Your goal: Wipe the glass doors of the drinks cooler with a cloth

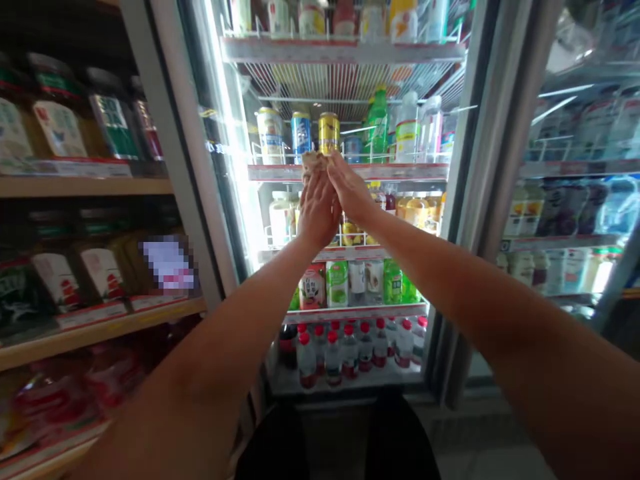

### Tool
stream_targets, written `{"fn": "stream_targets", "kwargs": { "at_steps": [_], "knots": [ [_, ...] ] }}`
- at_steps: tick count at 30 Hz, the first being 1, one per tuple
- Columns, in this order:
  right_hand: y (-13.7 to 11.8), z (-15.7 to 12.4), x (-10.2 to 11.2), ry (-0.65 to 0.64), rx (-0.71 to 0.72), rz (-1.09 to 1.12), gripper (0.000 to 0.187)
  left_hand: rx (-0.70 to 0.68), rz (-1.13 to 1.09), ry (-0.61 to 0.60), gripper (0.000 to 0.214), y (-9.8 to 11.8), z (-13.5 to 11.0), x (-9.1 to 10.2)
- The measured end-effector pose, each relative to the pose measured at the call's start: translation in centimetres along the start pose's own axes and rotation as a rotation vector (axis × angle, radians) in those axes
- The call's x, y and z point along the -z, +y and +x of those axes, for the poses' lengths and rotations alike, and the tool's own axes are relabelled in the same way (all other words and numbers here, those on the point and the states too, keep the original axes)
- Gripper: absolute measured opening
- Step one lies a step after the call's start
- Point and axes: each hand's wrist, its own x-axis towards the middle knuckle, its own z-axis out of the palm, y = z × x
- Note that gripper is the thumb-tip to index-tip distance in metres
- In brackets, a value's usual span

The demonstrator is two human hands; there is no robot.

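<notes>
Both my arms reach up and forward to the front of a lit drinks fridge (235, 200). My left hand (320, 208) presses a crumpled brownish cloth (312, 162) with its fingers close together; part of the cloth sticks out above the fingertips. Beside it, my right hand (353, 190) lies slanted with its fingers stretched out, the fingertips at the cloth's right edge and against my left hand. Whether the right fingers hold any cloth underneath is hidden. Just above the hands stands a gold can (329, 133), with a blue can (301, 135) to its left.
Wooden shelves (90, 187) with dark bottles stand at the left. A second fridge (565, 167) with drinks is on the right, past a metal frame (505, 167). Red-capped bottles (350, 350) fill the fridge's bottom shelf, above my dark-clothed legs (400, 433).
</notes>
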Motion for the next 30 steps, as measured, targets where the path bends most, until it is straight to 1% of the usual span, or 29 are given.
{"fn": "stream_targets", "kwargs": {
  "at_steps": [2,3,5,6,9,11,13,15,16,18,20,22,24,26,27,28,30],
  "knots": [
    [1.6,-1.6,1.7,-0.042,-0.044,-0.092,0.060,0.021,0.091,-0.053,0.057,-0.2,-0.7,0.1],
    [2.6,-2.4,2.6,-0.041,-0.064,-0.163,0.060,0.028,0.123,-0.077,0.057,-0.2,-1.1,0.4],
    [4.7,-4.1,4.1,-0.010,-0.082,-0.313,0.060,0.029,0.176,-0.123,0.056,-0.5,-1.4,1.4],
    [5.7,-4.9,4.6,-0.001,-0.069,-0.373,0.060,0.020,0.210,-0.154,0.056,-0.9,-1.2,2.1],
    [8.1,-6.7,5.1,0.027,0.001,-0.496,0.059,-0.039,0.304,-0.216,0.051,-2.6,0.2,4.2],
    [8.9,-7.5,4.9,0.053,0.023,-0.535,0.059,-0.040,0.367,-0.186,0.051,-4.0,1.2,5.2],
    [9.2,-7.8,4.6,0.072,0.030,-0.550,0.059,0.012,0.413,-0.106,0.056,-5.1,1.3,5.5],
    [9.3,-8.1,4.4,0.084,0.035,-0.551,0.059,0.047,0.409,-0.052,0.063,-5.6,0.2,5.0],
    [9.3,-8.1,4.3,0.091,0.036,-0.548,0.059,0.045,0.385,-0.056,0.066,-5.7,-0.7,4.7],
    [9.4,-8.3,4.3,0.101,0.035,-0.538,0.060,0.010,0.312,-0.105,0.066,-5.7,-2.5,4.0],
    [9.4,-8.3,4.4,0.101,0.031,-0.522,0.061,-0.043,0.235,-0.182,0.059,-6.0,-3.2,4.1],
    [9.3,-8.4,4.5,0.094,0.022,-0.496,0.062,-0.077,0.170,-0.241,0.048,-6.9,-2.4,4.9],
    [9.2,-8.3,4.5,0.083,0.010,-0.472,0.063,-0.056,0.131,-0.249,0.043,-8.3,-0.3,6.1],
    [9.0,-8.3,4.7,0.067,-0.001,-0.462,0.063,0.019,0.162,-0.179,0.047,-9.8,1.8,7.2],
    [8.9,-8.3,4.7,0.056,-0.009,-0.464,0.064,0.058,0.181,-0.139,0.050,-10.5,2.4,7.5],
    [8.8,-8.3,4.8,0.045,-0.020,-0.470,0.065,0.098,0.202,-0.101,0.052,-11.0,2.7,7.8],
    [8.7,-8.3,4.9,0.025,-0.043,-0.482,0.066,0.152,0.241,-0.058,0.055,-11.6,2.1,8.0]
  ]
}}
